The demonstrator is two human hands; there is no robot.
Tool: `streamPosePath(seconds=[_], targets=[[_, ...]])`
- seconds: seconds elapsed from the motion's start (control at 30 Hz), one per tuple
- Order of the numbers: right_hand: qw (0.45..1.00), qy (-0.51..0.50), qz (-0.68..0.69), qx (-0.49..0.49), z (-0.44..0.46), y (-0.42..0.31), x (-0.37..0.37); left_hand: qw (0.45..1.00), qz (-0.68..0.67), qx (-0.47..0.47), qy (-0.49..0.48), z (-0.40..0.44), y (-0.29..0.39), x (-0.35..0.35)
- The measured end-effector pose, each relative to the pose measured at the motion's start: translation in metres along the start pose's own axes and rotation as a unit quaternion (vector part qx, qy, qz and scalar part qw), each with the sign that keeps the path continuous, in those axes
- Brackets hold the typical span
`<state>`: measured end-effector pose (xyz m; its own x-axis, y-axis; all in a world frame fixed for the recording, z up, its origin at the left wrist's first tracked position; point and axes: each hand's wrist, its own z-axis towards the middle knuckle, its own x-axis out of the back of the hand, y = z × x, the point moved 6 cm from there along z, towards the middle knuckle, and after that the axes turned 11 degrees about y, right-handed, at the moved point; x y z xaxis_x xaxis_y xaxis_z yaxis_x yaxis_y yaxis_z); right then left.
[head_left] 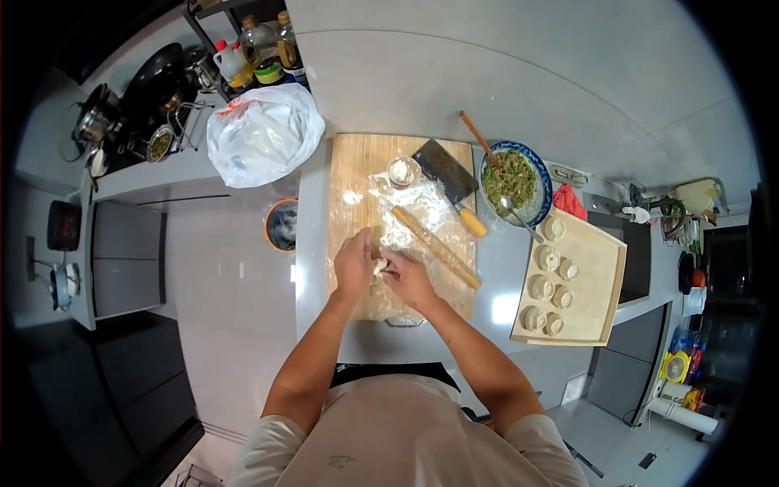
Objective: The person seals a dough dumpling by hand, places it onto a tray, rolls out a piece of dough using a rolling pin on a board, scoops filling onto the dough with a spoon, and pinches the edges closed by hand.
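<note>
Over the near part of the wooden cutting board (349, 166), my left hand (354, 264) and my right hand (409, 280) meet around a small pale piece of dough (379, 266). The right fingers pinch its side, and the left fingers curl against it, partly hiding it. Just beyond my right hand lies a wooden rolling pin (436, 247), set diagonally. White flour (418, 203) is scattered across the board. Farther back are a small bowl of flour (402, 171) and a cleaver (445, 169) with a yellowish handle.
To the right stands a blue-rimmed bowl (548, 183) of green filling with a spoon and chopsticks. Beside it, a wooden tray (588, 280) carries several round dough pieces. A white plastic bag (265, 134) sits back left. Below it is an orange-rimmed bucket (268, 223).
</note>
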<state>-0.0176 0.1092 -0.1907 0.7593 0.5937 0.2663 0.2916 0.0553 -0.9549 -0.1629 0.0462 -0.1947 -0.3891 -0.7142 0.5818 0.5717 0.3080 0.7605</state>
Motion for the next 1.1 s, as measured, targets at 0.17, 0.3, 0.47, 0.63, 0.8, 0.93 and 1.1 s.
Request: streamPosePath(seconds=[0.17,0.3,0.47,0.63,0.8,0.93,1.1], targets=[[0.963,0.073,-0.237,0.106,0.036,0.009,-0.023,0.994,0.087,-0.065,0.019,0.020,-0.010,-0.027],[0.962,0.078,-0.184,0.186,0.030,-0.014,-0.020,0.879,-0.335,0.334,0.060,0.025,-0.025,-0.028],[0.997,0.067,-0.005,0.026,-0.012,-0.012,-0.009,0.974,-0.120,0.179,-0.069,-0.006,-0.018,-0.010],[0.974,0.021,-0.222,0.040,0.040,0.018,-0.028,1.000,-0.004,-0.017,0.006,0.016,-0.016,-0.023],[0.968,0.063,-0.184,0.161,0.026,-0.016,-0.016,0.890,-0.336,0.308,0.020,0.025,-0.024,-0.028],[0.994,0.023,-0.038,0.098,-0.019,-0.026,-0.008,0.942,-0.219,0.250,-0.039,-0.009,-0.020,-0.003],[0.980,0.088,-0.163,0.066,0.016,0.009,-0.021,0.999,-0.026,-0.009,-0.020,0.004,-0.009,-0.012]])
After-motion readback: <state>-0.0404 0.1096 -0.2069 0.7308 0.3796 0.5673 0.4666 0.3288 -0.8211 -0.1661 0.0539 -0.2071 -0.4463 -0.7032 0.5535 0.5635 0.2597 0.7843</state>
